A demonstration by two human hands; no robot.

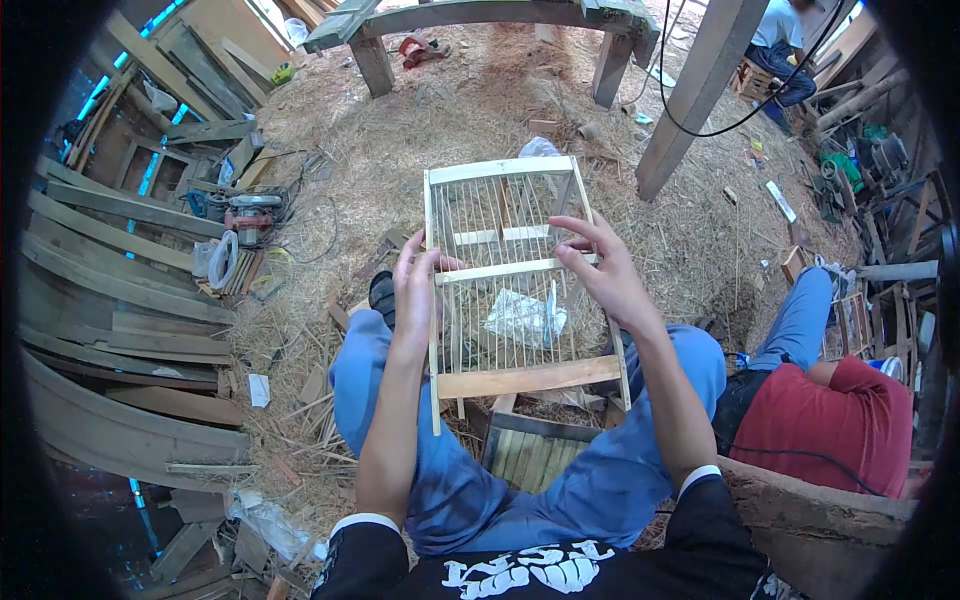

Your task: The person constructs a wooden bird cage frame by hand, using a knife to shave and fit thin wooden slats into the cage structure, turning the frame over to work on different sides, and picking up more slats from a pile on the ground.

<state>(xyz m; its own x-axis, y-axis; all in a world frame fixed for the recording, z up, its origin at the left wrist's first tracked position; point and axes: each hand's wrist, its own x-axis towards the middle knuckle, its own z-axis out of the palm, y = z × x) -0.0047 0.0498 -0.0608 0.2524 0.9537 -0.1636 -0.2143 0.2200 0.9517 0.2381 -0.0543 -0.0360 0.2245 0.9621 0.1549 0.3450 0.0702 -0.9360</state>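
Observation:
A pale wooden cage, a slatted frame with many thin bars, stands between my knees. My left hand is closed around its left side rail close to the middle crossbar, its fingertips reaching in over the bars. At the opposite side my right hand lies against the rail at the end of that crossbar. Its thumb and forefinger are spread apart above the bars, with nothing visible between them; part of the hand's underside is hidden. Through the bars shows a crumpled white plastic bag.
Below the cage lies a slatted wooden panel. A person in a red shirt sits close on my right; another person sits far right. A slanting post, a bench, a power tool and stacked boards surround the shavings-covered floor.

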